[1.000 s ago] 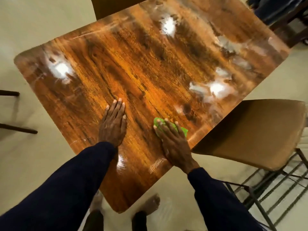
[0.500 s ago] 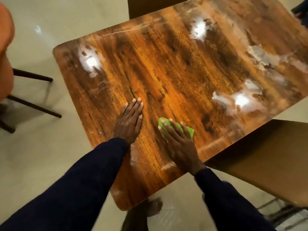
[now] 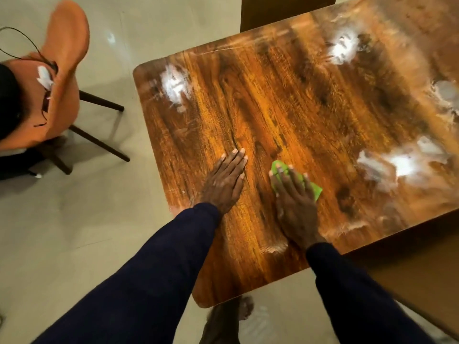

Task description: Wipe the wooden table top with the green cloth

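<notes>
The glossy wooden table top [image 3: 310,100] fills the centre and right of the head view, with bright light reflections on it. My right hand [image 3: 295,207] lies flat with straight fingers on the green cloth [image 3: 316,191], pressing it onto the wood near the table's front edge. Only the cloth's edges show around the fingers. Beside it, my left hand [image 3: 224,181] rests flat on the bare wood, fingers straight and together, holding nothing.
An orange chair [image 3: 57,78] with dark legs stands on the pale floor at the left. A brown chair seat [image 3: 419,269] sits against the table's right front side. Another dark chair back [image 3: 285,11] shows at the table's far edge. My feet are below the table corner.
The view has swung left, bringing the orange chair into sight. Both hands stay flat on the table side by side, the right one still on the green cloth.
</notes>
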